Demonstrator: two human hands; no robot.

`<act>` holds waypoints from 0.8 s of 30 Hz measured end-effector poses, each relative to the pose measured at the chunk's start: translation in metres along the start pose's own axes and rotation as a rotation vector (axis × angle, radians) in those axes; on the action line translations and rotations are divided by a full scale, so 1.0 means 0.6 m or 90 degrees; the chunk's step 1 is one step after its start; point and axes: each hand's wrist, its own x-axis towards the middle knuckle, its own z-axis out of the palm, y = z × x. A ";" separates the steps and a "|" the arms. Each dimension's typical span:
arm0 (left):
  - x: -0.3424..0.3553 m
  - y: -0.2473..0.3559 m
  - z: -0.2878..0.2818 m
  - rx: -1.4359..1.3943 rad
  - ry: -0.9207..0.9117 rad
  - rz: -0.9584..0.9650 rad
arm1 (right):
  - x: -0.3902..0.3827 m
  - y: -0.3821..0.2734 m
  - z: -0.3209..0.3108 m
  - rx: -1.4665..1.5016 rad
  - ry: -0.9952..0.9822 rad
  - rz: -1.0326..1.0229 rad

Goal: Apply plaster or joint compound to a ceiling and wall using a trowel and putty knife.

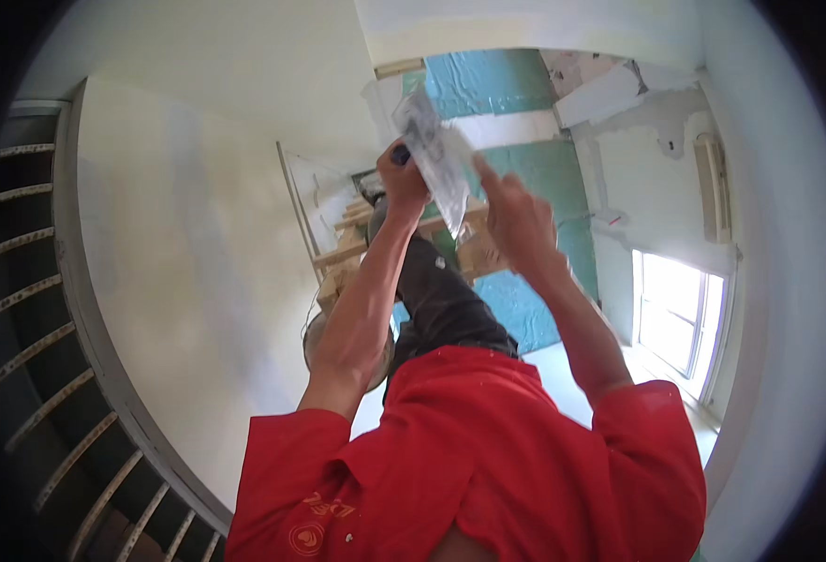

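Your left hand point(405, 185) is gripping the dark rounded handle point(400, 155) of a flat grey-white metallic trowel point(437, 167), held mid-air; your right hand point(523, 223), hold unclear, is hovering near its right edge; a slackening left grip could be dropping it

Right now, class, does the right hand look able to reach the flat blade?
Probably yes: the right hand is close beside the flat blade, with no clear obstacle between, though blur hides detail.

Bright white light glares through the window point(671, 314). It is dark behind the bars point(15, 242). The right hand point(523, 223) looks blurry. Straight lines bend near the edges.
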 end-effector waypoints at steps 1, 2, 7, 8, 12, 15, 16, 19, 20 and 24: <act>0.028 0.009 -0.002 -0.029 -0.011 -0.011 | 0.007 0.003 0.017 -0.032 0.006 -0.016; 0.044 0.004 -0.015 -0.053 -0.018 -0.032 | 0.017 0.006 0.044 -0.031 0.016 -0.023; -0.049 0.010 -0.014 -0.180 0.000 -0.173 | 0.016 0.020 -0.031 -0.041 0.051 0.040; -0.054 0.005 -0.002 -0.222 0.011 -0.186 | 0.027 0.040 -0.041 -0.010 0.079 0.068; -0.005 -0.008 -0.020 -0.373 0.071 -0.193 | 0.014 0.045 -0.027 0.090 0.151 0.074; -0.001 -0.013 -0.044 -0.442 0.117 -0.197 | -0.025 0.043 -0.030 0.104 0.083 0.033; 0.004 -0.013 -0.048 -0.456 0.104 -0.189 | -0.032 0.037 -0.028 0.047 0.048 0.019; 0.013 -0.015 -0.063 -0.499 0.064 -0.168 | -0.042 0.016 -0.024 -0.126 -0.056 -0.021; 0.009 -0.015 -0.059 -0.499 0.061 -0.172 | -0.038 0.011 -0.030 -0.127 -0.057 -0.017; -0.010 -0.001 -0.050 -0.396 0.053 -0.173 | 0.005 -0.023 -0.060 -0.073 0.107 -0.032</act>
